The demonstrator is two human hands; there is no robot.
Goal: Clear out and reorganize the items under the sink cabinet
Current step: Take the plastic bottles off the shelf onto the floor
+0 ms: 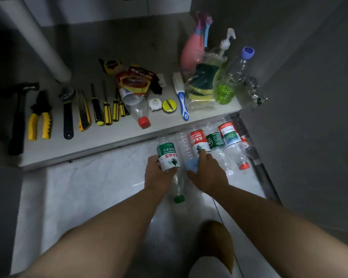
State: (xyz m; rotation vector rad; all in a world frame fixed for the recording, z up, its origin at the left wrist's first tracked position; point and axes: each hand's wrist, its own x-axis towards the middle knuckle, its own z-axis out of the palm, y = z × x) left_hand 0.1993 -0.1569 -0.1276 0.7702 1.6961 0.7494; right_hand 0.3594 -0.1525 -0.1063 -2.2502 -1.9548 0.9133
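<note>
My left hand (159, 175) grips an empty green-labelled water bottle (168, 156), its green cap (179, 199) pointing toward me. My right hand (207, 171) rests on a clear bottle with a blue cap (191, 164), fingertips touching a red-labelled bottle (198, 140). Both lie in a row of several empty plastic bottles (229, 141) on the floor against the cabinet's front edge. On the cabinet floor (100, 137) tools lie side by side: hammer (18, 119), yellow pliers (40, 119), wrench (67, 113), utility knife (83, 115), screwdrivers (107, 109).
Right half of the cabinet holds a red-capped bottle (139, 113), tape rolls (168, 106), a brush (182, 99), bagged sponges (201, 85), a pink spray bottle (191, 51), a pump bottle (225, 77) and a purple-capped bottle (239, 71). A drain pipe (40, 39) descends at left. White floor tiles (84, 187) lie below.
</note>
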